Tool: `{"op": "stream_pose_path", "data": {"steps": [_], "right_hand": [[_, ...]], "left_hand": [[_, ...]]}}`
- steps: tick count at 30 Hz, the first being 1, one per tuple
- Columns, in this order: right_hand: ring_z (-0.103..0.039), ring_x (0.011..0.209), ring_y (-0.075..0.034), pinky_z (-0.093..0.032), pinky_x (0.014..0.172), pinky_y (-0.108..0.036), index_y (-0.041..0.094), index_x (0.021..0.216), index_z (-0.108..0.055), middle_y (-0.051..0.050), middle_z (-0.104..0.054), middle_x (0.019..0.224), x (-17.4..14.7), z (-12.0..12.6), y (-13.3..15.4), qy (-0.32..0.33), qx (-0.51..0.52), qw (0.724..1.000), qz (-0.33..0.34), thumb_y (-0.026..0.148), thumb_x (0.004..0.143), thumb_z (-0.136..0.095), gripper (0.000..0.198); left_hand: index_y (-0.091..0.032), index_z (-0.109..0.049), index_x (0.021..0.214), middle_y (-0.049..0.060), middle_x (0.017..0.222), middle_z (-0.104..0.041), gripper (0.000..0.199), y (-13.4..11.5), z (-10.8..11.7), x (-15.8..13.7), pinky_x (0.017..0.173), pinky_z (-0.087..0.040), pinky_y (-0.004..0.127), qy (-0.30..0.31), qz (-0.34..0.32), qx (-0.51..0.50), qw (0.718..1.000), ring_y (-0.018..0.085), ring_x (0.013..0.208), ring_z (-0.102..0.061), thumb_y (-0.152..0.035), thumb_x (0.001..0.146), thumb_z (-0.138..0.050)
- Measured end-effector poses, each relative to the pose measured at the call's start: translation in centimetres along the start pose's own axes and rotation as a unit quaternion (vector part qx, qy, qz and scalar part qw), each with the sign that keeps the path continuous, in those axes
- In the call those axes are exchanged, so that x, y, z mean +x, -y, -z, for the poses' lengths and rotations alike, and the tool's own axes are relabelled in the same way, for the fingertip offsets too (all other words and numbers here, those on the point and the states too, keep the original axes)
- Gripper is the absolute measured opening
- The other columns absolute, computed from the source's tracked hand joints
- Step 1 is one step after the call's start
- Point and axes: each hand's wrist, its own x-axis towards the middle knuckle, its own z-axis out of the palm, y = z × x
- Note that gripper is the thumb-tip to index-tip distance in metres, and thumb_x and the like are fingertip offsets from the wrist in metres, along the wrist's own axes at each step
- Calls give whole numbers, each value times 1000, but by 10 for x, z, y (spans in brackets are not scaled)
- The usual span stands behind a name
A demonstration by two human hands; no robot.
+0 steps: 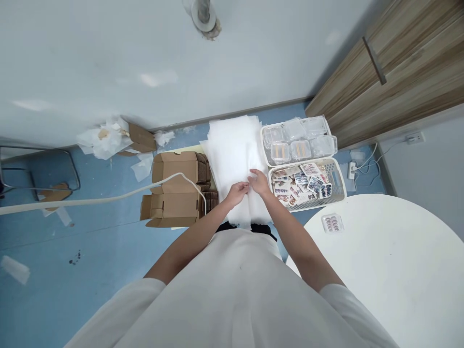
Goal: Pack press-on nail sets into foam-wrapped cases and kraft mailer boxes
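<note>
- Your left hand (237, 192) and right hand (259, 182) pinch the near part of the white sheet stack (232, 150), fingers closed on it.
- The stack runs lengthwise away from you (both hands equally near).

Person is wearing a plain white short-sleeved top, loose, no print or logo showing. Sleeves are ending above the elbows, forearms bare. Left hand (237, 192) and right hand (259, 182) are showing no gloves, rings or watch. Dark garment is peeking out under the top's hem.
</note>
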Motion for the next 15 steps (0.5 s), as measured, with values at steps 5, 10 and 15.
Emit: {"op": "stream_pose_path", "data": {"steps": [5,10,15], "right_hand": [[-51,113,-19,-38,102,-37,17,115,-56,-6,-56,121,-2,7,1,-4,-53,998,39,6,71,-38,48],[-53,112,-16,-39,101,-35,18,111,-61,-3,-58,120,-23,17,25,63,-65,980,177,0,69,-32,54],[-58,105,-16,-42,97,-37,24,99,-67,3,-66,106,-60,39,65,149,-46,953,258,4,71,-34,48]], "left_hand": [[-18,-60,101,11,114,-56,32,1,15,-10,92,-40,38,-87,-32,115,989,24,105,-53,-32,72,-62],[-17,-44,122,14,133,-38,57,3,37,-15,104,-27,38,-176,-38,136,974,27,125,-36,-32,71,-64],[-19,-22,134,16,144,-20,82,6,47,-16,103,-29,39,-153,-14,73,985,28,131,-26,-39,68,-66]]}}
